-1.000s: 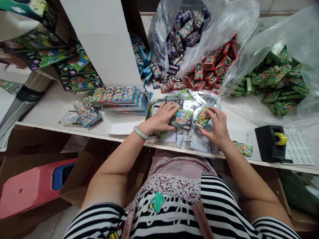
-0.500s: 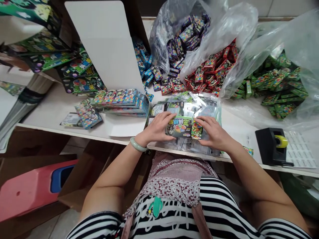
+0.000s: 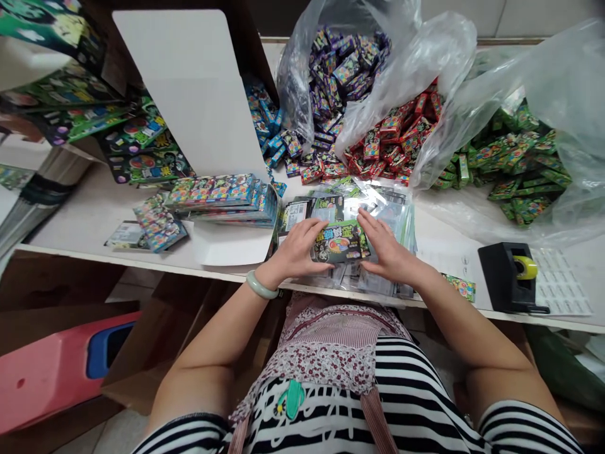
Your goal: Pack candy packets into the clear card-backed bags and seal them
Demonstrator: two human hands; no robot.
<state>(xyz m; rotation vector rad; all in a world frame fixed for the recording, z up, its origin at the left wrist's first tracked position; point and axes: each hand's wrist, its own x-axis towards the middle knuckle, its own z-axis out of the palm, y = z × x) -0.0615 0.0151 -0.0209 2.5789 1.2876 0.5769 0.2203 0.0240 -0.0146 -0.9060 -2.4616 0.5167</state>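
Note:
A dark printed candy package (image 3: 339, 242) with green edges lies level between my hands, above a pile of clear plastic sleeves (image 3: 347, 275). My left hand (image 3: 302, 248) has its thumb and fingers around the package's left end. At the right end, my right hand (image 3: 382, 248) holds it between thumb and fingertips. A narrow strip of a brighter green piece shows at that right end. To the left, stacked rows of small candy boxes (image 3: 215, 189) stand in an open white-lined carton (image 3: 231, 246).
Behind are plastic bags of purple boxes (image 3: 347, 66), red boxes (image 3: 397, 129) and green boxes (image 3: 524, 154). Blue boxes (image 3: 262, 116) lie beside the upright white flap (image 3: 189, 88). A black tape dispenser (image 3: 503, 277) and a sticker sheet (image 3: 562, 284) are at right.
My right hand has moved left toward my left hand. The brighter green piece that stuck out at the right end has slid mostly into the dark package.

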